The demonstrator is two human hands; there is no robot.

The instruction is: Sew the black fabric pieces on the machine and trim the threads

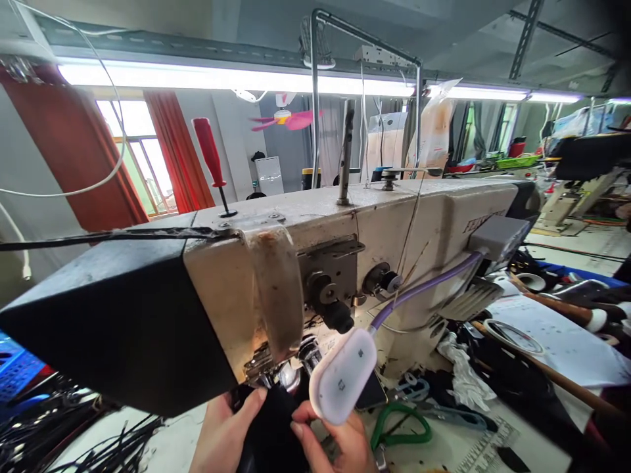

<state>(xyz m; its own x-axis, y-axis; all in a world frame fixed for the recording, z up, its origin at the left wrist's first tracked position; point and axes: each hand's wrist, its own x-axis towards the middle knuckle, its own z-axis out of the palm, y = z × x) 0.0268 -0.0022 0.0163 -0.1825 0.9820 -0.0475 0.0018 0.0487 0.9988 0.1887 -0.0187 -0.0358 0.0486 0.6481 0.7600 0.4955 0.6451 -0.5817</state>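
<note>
A large pale sewing machine (325, 223) with a black end cover fills the middle of the view. Below its needle area lies a piece of black fabric (276, 430). My left hand (224, 427) grips the fabric's left side, thumb on top, close to the presser foot (261, 378). On the right, my right hand (340, 443) pinches the fabric's edge between thumb and fingers. A white oval lamp (345, 378) on a purple flexible neck hangs over my right hand and hides part of it. The needle itself is too hard to make out.
Green-handled scissors (401, 424) and blue thread snips (458, 417) lie right of my hands, near a crumpled white glove (466, 374). Black cords (93, 440) are heaped at left. A red screwdriver (210, 154) stands upright on the machine. A roll of tape (513, 335) sits farther right.
</note>
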